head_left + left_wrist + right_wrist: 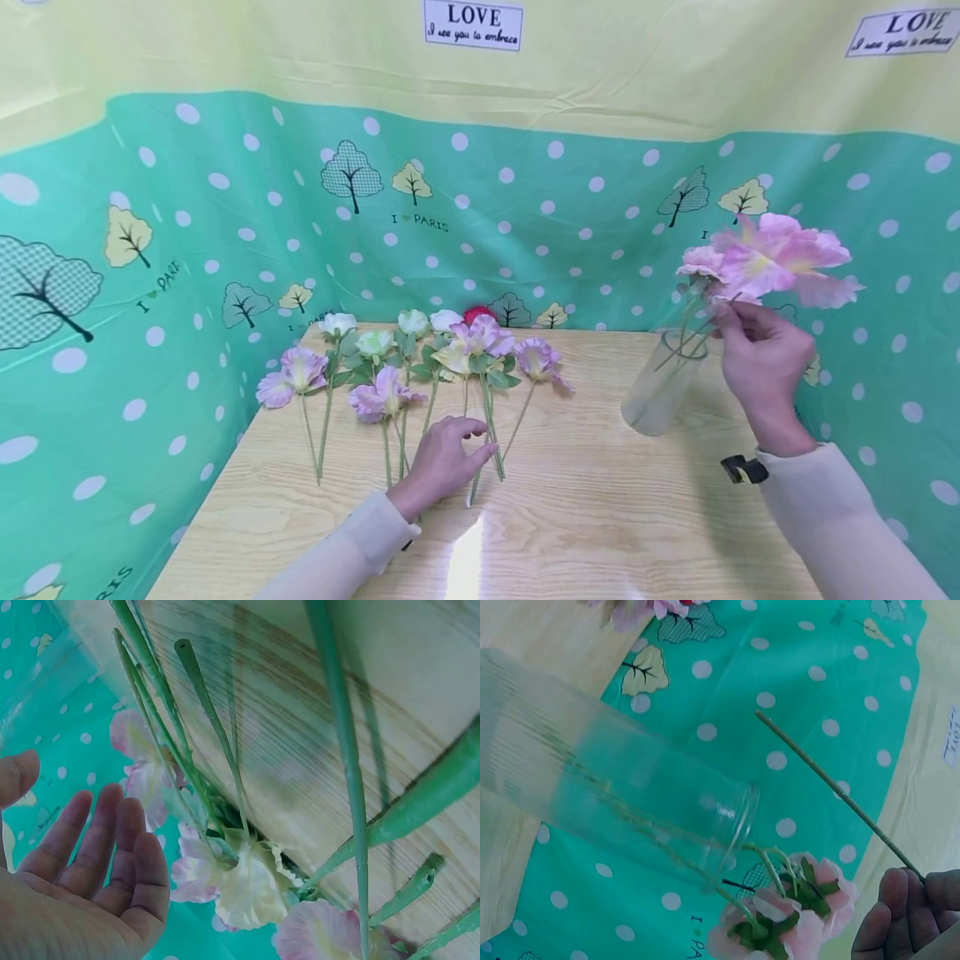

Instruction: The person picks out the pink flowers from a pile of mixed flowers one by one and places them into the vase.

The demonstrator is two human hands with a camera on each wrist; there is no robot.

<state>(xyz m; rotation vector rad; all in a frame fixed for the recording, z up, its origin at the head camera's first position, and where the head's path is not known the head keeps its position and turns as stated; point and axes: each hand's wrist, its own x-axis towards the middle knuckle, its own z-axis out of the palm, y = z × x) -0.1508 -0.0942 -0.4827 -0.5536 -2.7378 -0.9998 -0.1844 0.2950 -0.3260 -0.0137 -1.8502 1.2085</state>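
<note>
Flower poised beside the vase mouth

The right hand [765, 358] has its fingers pinched together on the stem of a large pink flower [780, 267], holding it up by the vase [648, 400] at the right of the tabletop [570, 517]. The step looks like adding this stem to the vase, where two roses [810, 900] already stand. The next move would call for bringing the stem's tip over the rim and lowering it past the other stems without dragging on the roses.

The left hand [442, 458] is over the stems of the loose flowers [386, 396], its fingers apart, bent a little and holding nothing.

From the head, the held stem seems to cross the vase mouth; the right wrist view shows its tip free, apart from the rim, though the bloom itself is out of frame there. That view also shows the roses' stems running down inside the glass. The left wrist view alone shows the bare palm and the cut ends of stems close by.
</note>
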